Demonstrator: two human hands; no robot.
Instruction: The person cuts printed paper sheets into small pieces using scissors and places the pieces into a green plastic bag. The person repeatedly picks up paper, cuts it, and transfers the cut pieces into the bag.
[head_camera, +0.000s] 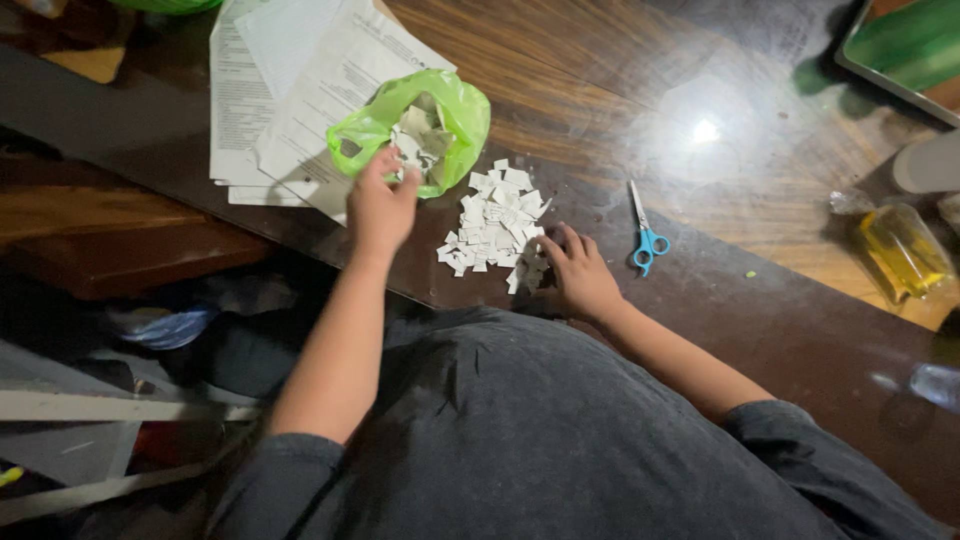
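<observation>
The left hand (380, 208) is at the mouth of a green plastic bag (440, 115). Its fingers are bunched together at the bag's edge, but it is too hard to see if they pinch the bag or a bit of paper. The bag lies open just past this hand and has small white paper bits inside it.

The right hand (578, 275) rests on the table (600, 90) with its fingers spread a little. The fingertips touch the near edge of a pile of cut paper pieces (497, 225). It is not gripping anything that can be seen. The pile sits between the two hands, right beside the bag.

A pair of blue-handled scissors (645, 232) lies just to the right of the right hand, not touching it. Printed paper sheets (290, 70) lie under and behind the bag, beyond the left hand. A yellow bottle (903, 250) lies on its side well away to the right.
</observation>
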